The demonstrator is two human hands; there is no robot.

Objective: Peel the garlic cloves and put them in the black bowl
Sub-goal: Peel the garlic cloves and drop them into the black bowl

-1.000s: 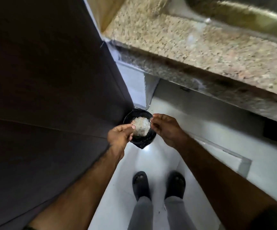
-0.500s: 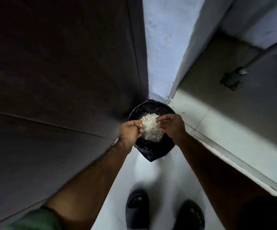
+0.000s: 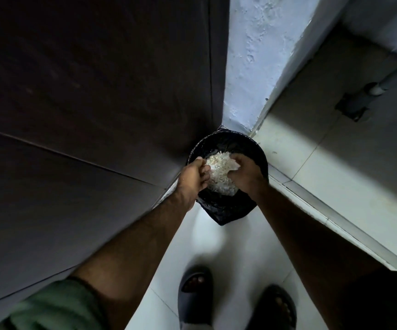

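Both hands are down low over a black bin (image 3: pixel 256 148) lined with a black bag, which stands on the floor in the corner between a dark cupboard door (image 3: pixel 97 91) and a pale blue wall (image 3: pixel 252 55). Between the hands is a see-through plastic bag (image 3: pixel 220 172) full of pale, papery bits – they look like garlic skins, but they are too small to be sure. The bag hangs right over the open mouth of the bin.

The left hand (image 3: pixel 194 173) holds the left edge of the bag with its fingers curled in and pinching. The right hand (image 3: pixel 246 172) grips the right edge the same way, fingers bent round the plastic. Both hands sit at about the same height, one on each side, so neither is closer to the bin than the other.

The thing that matters for the next move is simple – the bin is straight below the bag, so the bag only needs to go down or be tipped. This looks like tidying up the peels, and if the bag tilts to one side the light bits could spill onto the white floor (image 3: pixel 216 253).

No garlic cloves and no black bowl can be seen here. Two feet in dark slippers (image 3: pixel 194 296) stand near the bottom of the view
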